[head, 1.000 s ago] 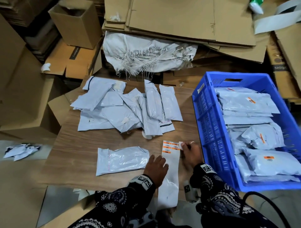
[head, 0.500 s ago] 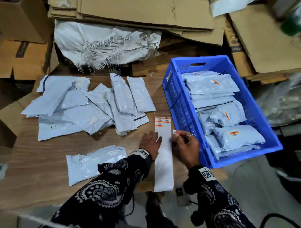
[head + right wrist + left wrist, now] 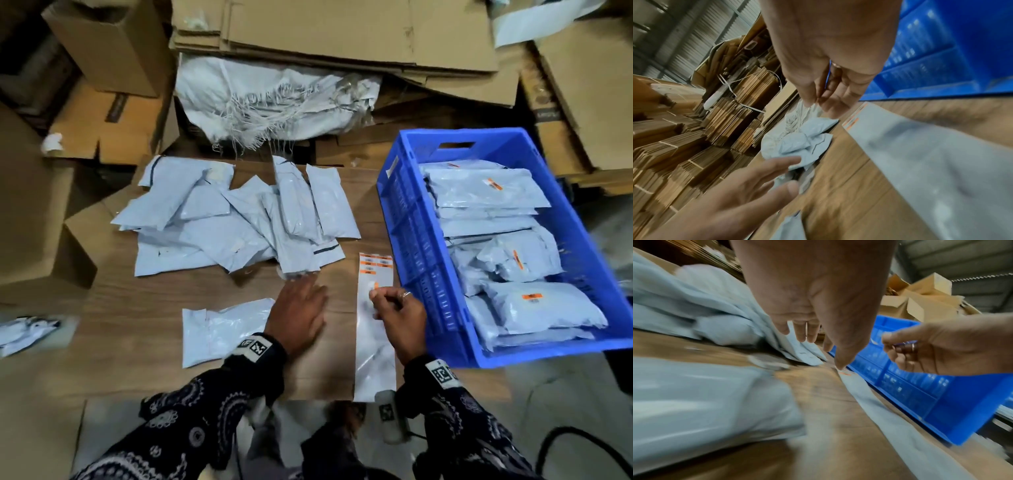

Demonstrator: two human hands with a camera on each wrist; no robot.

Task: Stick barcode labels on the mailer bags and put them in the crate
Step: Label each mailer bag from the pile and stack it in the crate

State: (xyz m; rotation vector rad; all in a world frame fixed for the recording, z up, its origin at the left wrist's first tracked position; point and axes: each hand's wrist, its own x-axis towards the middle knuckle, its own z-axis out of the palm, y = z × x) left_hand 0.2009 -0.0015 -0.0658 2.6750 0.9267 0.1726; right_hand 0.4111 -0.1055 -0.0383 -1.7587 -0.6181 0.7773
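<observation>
between the hands lies bare table; right hand (image 3: 399, 317) pinches a barcode label (image 3: 375, 286); left hand (image 3: 297, 313) spread.

One pale grey mailer bag (image 3: 219, 330) lies flat near the table's front edge; a loose pile of mailer bags (image 3: 236, 219) covers the far left. Label strip (image 3: 374, 329) overhangs the front edge beside the blue crate (image 3: 407, 260), which holds labelled bags (image 3: 534, 308).

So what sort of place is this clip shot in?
Most likely a warehouse packing area: flattened cardboard boxes stacked behind the table, a pile of grey mailer bags awaiting labels, and a blue crate filling with labelled ones.
</observation>
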